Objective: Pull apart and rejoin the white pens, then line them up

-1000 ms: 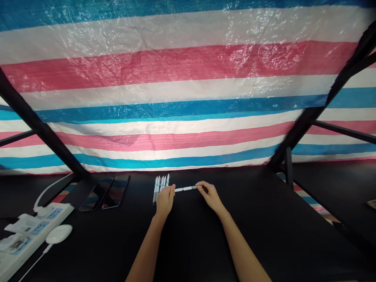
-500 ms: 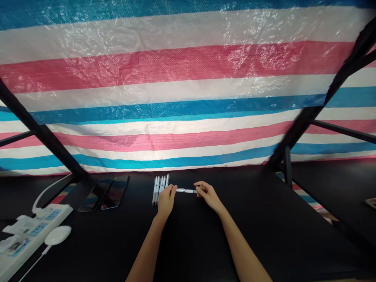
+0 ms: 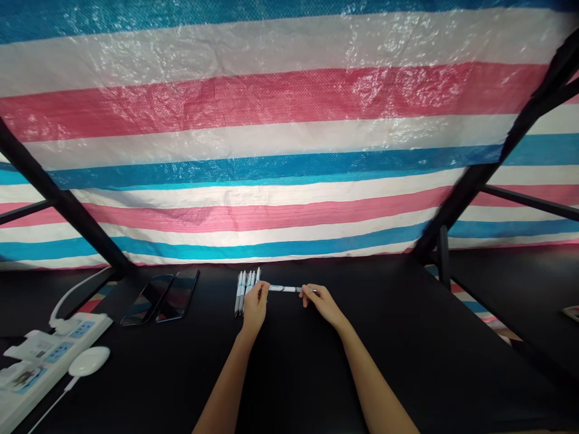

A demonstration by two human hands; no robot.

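Has just shifted a white pen [image 3: 289,289] slightly leftward, pinching it near either end between the fingers of the left hand [image 3: 256,308] and right hand [image 3: 322,302], just right of the row of pens [image 3: 239,293] on the surface [image 3: 292,361], so apparently still handling it.

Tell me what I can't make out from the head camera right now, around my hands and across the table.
All in the head view:
- Held pen: its left end is hidden by your left hand; your right hand covers part near the other end.
- Row of pens: partly behind your left hand; any lettering is too small.
- Power strip: cut off by the left edge.
- Item at far right: cut off by the right edge.
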